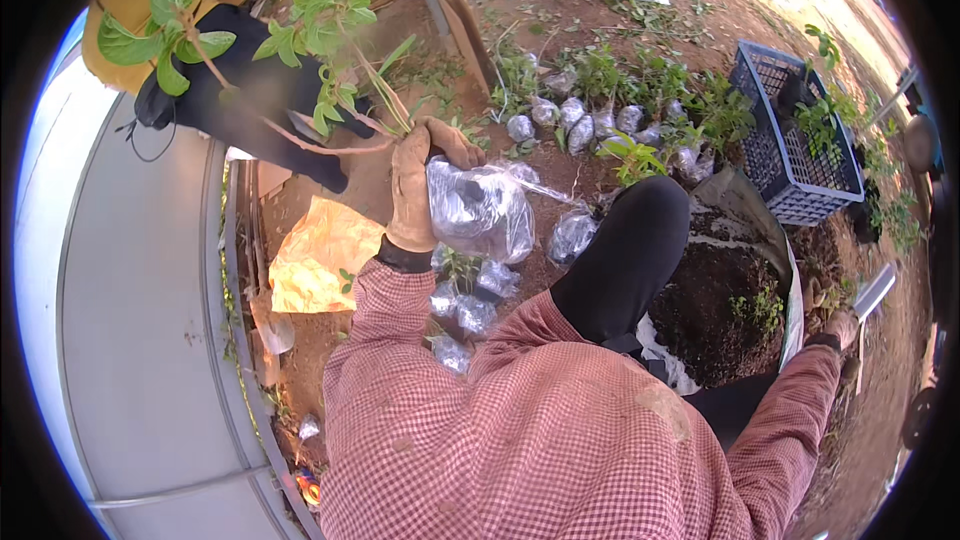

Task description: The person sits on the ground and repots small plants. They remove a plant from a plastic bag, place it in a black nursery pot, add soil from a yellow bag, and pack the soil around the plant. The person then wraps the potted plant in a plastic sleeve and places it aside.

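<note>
My left hand [418,180], in a tan glove, is closed round the stems of a leafy plant [345,40], just above its root ball [483,210] wrapped in clear plastic. The plant's branches spread up and to the left, and a twisted strip of plastic [540,185] trails right from the wrap. Far to the right, my right hand [842,328] is gloved and low near the ground. A flat, pale, blade-like piece [876,290] sticks out from its fingers; its lower part is hidden.
Several plastic-wrapped seedlings [575,125] stand ahead, others [475,312] below my left hand. An open sack of dark soil [720,315] lies by my knee, a blue crate [790,180] beyond it. Orange sheeting [320,255] lies left; another person [260,70] bends at upper left.
</note>
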Tool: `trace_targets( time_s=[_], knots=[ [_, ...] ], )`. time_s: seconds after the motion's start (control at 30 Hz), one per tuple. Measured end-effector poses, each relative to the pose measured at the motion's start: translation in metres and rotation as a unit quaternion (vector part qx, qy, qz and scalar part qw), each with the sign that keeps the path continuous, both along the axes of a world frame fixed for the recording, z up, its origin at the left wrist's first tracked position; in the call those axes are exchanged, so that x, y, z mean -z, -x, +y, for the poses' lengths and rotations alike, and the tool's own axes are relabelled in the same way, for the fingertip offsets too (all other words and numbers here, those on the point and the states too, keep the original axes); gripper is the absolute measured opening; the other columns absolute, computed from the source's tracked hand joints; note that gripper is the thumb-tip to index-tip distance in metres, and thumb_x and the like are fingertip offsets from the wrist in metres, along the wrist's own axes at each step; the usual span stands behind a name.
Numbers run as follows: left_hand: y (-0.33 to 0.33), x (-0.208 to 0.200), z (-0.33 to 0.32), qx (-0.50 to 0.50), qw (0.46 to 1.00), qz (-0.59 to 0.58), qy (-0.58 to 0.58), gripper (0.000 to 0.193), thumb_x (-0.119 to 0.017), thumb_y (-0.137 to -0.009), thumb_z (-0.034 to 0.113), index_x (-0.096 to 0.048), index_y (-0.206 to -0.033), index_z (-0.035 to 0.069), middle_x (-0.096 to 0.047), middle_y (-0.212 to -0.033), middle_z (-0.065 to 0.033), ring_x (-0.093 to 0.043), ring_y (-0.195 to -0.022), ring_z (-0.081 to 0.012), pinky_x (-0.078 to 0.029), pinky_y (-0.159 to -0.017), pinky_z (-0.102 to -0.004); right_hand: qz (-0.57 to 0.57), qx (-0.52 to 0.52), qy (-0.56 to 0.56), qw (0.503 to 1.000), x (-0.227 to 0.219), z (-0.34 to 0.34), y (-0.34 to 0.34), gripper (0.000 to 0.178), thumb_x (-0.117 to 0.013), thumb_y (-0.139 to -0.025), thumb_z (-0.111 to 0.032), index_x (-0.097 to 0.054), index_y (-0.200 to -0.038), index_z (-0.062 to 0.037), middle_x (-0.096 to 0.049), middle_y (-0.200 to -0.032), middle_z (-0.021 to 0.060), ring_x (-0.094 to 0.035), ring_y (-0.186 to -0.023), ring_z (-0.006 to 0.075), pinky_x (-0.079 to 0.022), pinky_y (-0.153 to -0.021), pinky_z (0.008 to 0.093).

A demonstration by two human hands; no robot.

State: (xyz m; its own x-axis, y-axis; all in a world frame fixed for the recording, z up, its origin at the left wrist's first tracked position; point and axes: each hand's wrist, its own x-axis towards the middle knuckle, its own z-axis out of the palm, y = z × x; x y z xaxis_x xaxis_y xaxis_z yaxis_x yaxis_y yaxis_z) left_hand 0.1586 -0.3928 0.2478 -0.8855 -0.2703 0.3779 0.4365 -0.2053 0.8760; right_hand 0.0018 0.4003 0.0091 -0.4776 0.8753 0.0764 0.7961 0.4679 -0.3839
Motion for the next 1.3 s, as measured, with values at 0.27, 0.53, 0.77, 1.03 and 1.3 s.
trace_targets(
  time_s=[0.27,0.53,0.77,1.03,1.3],
  knots=[
    [-0.142,0.060,-0.117,-0.527,0.829,-0.173,0.068,0.043,-0.045,-0.095,0.031,-0.064,-0.074,-0.001,-0.066,-0.073,-0.0138,-0.061,-0.070,-0.0224,-0.049,-0.073,-0.0343,-0.253,-0.332,-0.276,0.866,0.046,0.067,-0.001,0.061,-0.040,-0.096,-0.053,-0.062,-0.121,-0.0016,-0.065,-0.118,0.0271,-0.063,-0.110,0.0409,-0.050,-0.091,0.0505],
    [-0.386,0.204,-0.185,-0.786,0.479,-0.343,0.187,0.048,-0.053,-0.093,0.036,-0.068,-0.094,-0.010,-0.070,-0.083,-0.0232,-0.066,-0.074,-0.0355,-0.051,-0.072,-0.0414,-0.222,-0.350,-0.144,0.899,0.033,-0.022,0.002,0.062,-0.051,-0.088,-0.057,-0.070,-0.092,0.0024,-0.069,-0.077,0.0173,-0.068,-0.072,0.0317,-0.052,-0.066,0.0436],
    [-0.482,0.325,-0.155,-0.596,0.300,-0.744,0.045,0.047,-0.049,-0.096,0.038,-0.068,-0.113,-0.001,-0.071,-0.106,-0.0223,-0.070,-0.098,-0.0333,-0.055,-0.083,-0.0396,-0.130,-0.195,0.164,0.958,0.037,-0.006,-0.012,0.017,-0.069,-0.083,-0.020,-0.060,-0.077,-0.0062,-0.057,-0.061,0.0036,-0.051,-0.044,0.0136,-0.037,-0.038,0.0293],
    [-0.412,0.329,-0.095,-0.425,0.173,-0.886,0.064,0.038,-0.058,-0.095,0.033,-0.056,-0.127,0.013,-0.059,-0.129,-0.0093,-0.058,-0.118,-0.0254,-0.054,-0.090,-0.0374,-0.228,-0.186,0.044,0.955,0.049,0.051,-0.036,0.063,-0.065,-0.080,-0.049,-0.069,-0.112,0.0058,-0.070,-0.110,0.0232,-0.068,-0.105,0.0321,-0.055,-0.087,0.0416],
    [-0.322,0.245,-0.125,-0.642,0.310,-0.672,0.203,0.070,-0.076,-0.083,0.032,-0.042,-0.143,0.019,-0.033,-0.154,-0.0119,-0.034,-0.140,-0.0296,-0.027,-0.117,-0.0460,-0.236,-0.229,0.036,0.944,0.053,0.006,-0.031,0.059,-0.064,-0.080,-0.044,-0.068,-0.114,0.0042,-0.070,-0.111,0.0225,-0.068,-0.105,0.0322,-0.055,-0.087,0.0415]
  ],
)
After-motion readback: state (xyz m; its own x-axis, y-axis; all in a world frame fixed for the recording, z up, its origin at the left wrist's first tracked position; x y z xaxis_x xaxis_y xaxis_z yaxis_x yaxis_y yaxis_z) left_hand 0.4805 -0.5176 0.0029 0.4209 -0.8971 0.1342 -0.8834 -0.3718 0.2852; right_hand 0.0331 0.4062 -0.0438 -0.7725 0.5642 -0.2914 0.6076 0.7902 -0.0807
